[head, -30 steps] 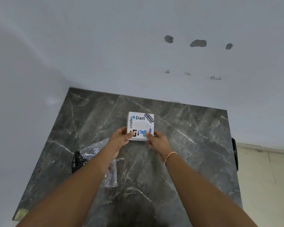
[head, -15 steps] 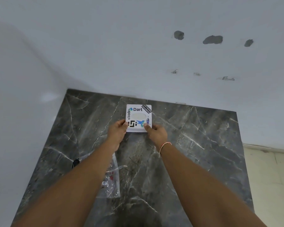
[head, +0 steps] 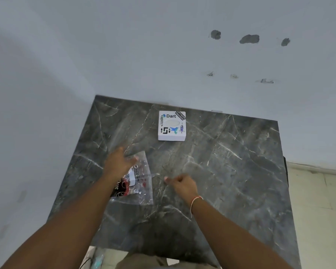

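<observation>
A white square box (head: 171, 125) covered with stickers, one reading "Dart", lies flat near the back edge of the dark marble table (head: 231, 171), close to the wall. Neither hand touches it. My left hand (head: 119, 164) is blurred, its fingers spread over the top of a clear plastic bag (head: 141, 183) that has a white label and dark red-and-black contents. My right hand (head: 182, 185) hovers low over the table to the right of the bag, fingers loosely curled, holding nothing. A thin orange band circles its wrist.
The table stands in a corner, with a pale wall (head: 163, 55) behind and to the left. Tiled floor (head: 318, 210) shows to the right. A dark object (head: 285, 171) pokes out at the table's right edge.
Both hands let go of the white box and pulled back toward me. The box now lies alone near the wall. My left hand moved onto the plastic bag.
</observation>
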